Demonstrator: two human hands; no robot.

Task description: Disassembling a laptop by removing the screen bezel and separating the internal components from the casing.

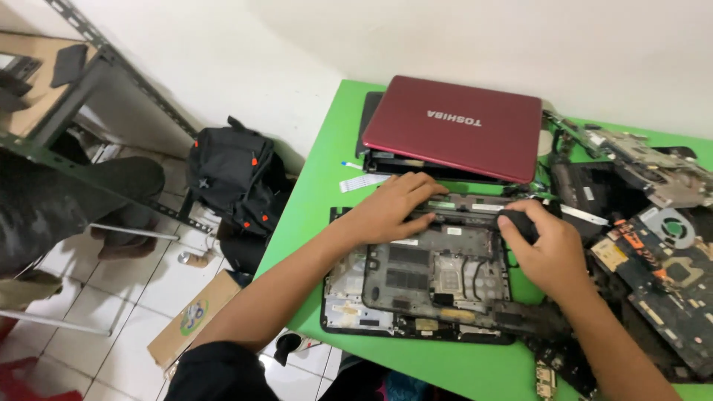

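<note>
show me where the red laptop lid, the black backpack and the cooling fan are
red laptop lid (453,126), head view, middle of its top surface
black backpack (234,178), head view, its front panel
cooling fan (672,226), head view, the round fan housing

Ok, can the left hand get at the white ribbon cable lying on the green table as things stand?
Probably yes. The left hand rests on the open laptop base, and the white ribbon cable lies just beyond it on bare green table, with nothing between them.

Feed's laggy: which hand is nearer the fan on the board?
Right. The right hand sits just left of the fan; the left hand is farther left, across the chassis.
</note>
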